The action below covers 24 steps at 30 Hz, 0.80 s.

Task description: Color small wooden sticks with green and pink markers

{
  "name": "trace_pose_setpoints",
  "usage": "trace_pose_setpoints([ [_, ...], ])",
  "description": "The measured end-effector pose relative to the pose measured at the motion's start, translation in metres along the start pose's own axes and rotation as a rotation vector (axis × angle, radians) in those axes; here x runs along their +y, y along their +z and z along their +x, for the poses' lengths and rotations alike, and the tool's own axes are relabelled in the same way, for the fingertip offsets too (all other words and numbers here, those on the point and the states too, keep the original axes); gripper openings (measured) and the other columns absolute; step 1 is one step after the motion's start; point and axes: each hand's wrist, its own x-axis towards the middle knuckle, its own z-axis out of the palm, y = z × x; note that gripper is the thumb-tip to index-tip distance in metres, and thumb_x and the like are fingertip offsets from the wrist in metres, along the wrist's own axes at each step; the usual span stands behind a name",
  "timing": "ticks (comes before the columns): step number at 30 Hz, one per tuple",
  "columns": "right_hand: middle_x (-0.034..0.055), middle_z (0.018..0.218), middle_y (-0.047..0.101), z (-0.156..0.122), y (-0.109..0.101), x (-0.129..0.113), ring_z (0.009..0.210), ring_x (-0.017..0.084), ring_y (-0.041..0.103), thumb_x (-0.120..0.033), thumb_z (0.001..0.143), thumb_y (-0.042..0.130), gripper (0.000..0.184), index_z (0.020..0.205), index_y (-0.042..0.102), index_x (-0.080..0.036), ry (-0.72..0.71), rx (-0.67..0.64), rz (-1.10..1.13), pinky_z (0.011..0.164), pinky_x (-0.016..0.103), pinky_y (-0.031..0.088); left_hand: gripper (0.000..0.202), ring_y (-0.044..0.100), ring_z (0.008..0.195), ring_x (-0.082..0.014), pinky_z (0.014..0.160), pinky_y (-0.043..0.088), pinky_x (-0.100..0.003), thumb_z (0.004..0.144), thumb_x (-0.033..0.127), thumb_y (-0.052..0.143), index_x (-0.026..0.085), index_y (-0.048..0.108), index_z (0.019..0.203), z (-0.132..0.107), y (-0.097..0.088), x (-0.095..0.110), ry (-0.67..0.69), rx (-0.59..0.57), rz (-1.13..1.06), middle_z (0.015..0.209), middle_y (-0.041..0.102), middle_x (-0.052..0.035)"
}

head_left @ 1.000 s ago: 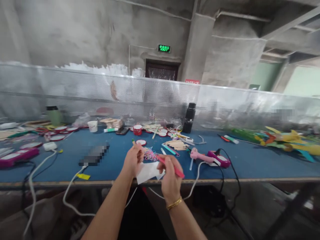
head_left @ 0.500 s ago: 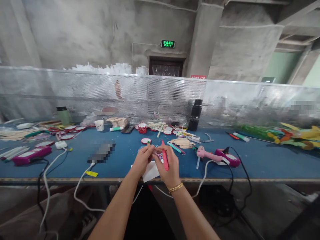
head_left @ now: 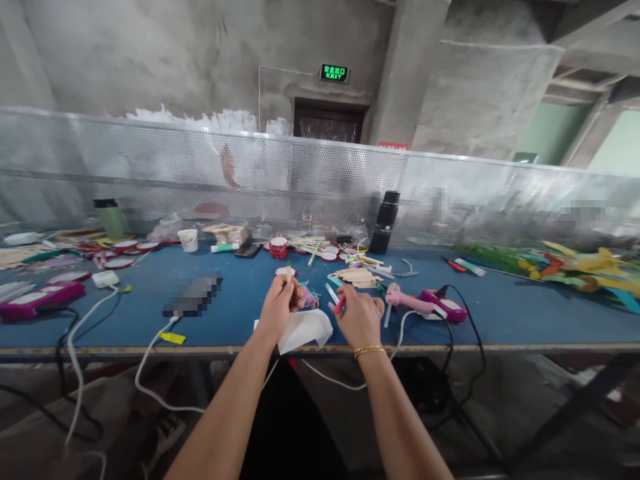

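My left hand (head_left: 279,307) is closed around a small wooden stick (head_left: 289,272) with a green tip, held upright. My right hand (head_left: 363,317), with a gold bracelet at its wrist, hovers to the right with fingers curled on a red marker (head_left: 341,305); most of the marker is hidden. Close beyond these fingers lie a white pen (head_left: 331,292) and a teal marker (head_left: 335,281). Between my hands sits a small multicoloured bundle (head_left: 310,297), too small to make out. A sheet of white paper (head_left: 306,331) lies below it at the table edge.
Wooden craft sticks (head_left: 356,277) lie past my right hand, a pink glue gun (head_left: 413,301) to its right. A black bottle (head_left: 385,223), a red-rimmed roll (head_left: 278,247) and a paper cup (head_left: 189,240) stand at the back. A phone (head_left: 193,297) with a white cable lies left.
My hands, together before, have come apart: the right moved right with the red marker, now turned and mostly covered. The white paper and multicoloured bundle show more. The view has tilted slightly.
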Motion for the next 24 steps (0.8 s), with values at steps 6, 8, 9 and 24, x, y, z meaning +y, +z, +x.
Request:
trace_pose_setpoints([
  [6,0.0058,0.094,0.076,0.002,-0.003,-0.003,0.101,0.025,0.065,-0.02,0.088,0.064,0.029,0.115,0.07,-0.027,-0.007,-0.079,-0.042,0.092,0.039,0.029,0.041,0.065,0.077,-0.015,0.072,0.058,-0.03,0.068,0.05,0.085,0.018,0.065,0.085,0.001,-0.001,0.001,-0.022,0.007,-0.028,0.083,0.066,-0.0016],
  [8,0.0058,0.093,0.076,0.004,-0.002,-0.003,0.1,0.025,0.065,-0.018,0.087,0.063,0.029,0.113,0.071,-0.028,-0.021,-0.116,-0.06,0.092,0.039,0.029,0.041,0.062,0.075,-0.0145,0.074,0.057,-0.03,0.063,0.047,0.088,0.017,0.07,0.083,0.003,0.0,0.001,0.003,0.036,-0.045,0.079,0.066,-0.0015],
  [9,0.0061,0.091,0.077,0.006,-0.002,-0.003,0.1,0.026,0.066,-0.017,0.087,0.062,0.03,0.112,0.072,-0.028,-0.023,-0.126,-0.074,0.092,0.04,0.029,0.04,0.06,0.073,-0.0138,0.073,0.055,-0.029,0.062,0.046,0.089,0.016,0.072,0.083,0.003,0.0,0.001,0.023,0.052,-0.034,0.078,0.066,-0.0017],
  [24,0.0011,0.078,0.064,-0.004,0.003,-0.08,0.071,0.014,0.056,-0.054,0.1,0.046,0.045,0.106,0.072,-0.017,0.131,0.34,1.444,0.071,0.03,0.046,0.033,0.046,0.062,-0.0117,0.062,0.037,-0.024,0.069,0.046,0.08,0.017,0.066,0.074,0.0,-0.008,-0.001,0.101,0.029,0.174,0.063,0.056,0.0031],
])
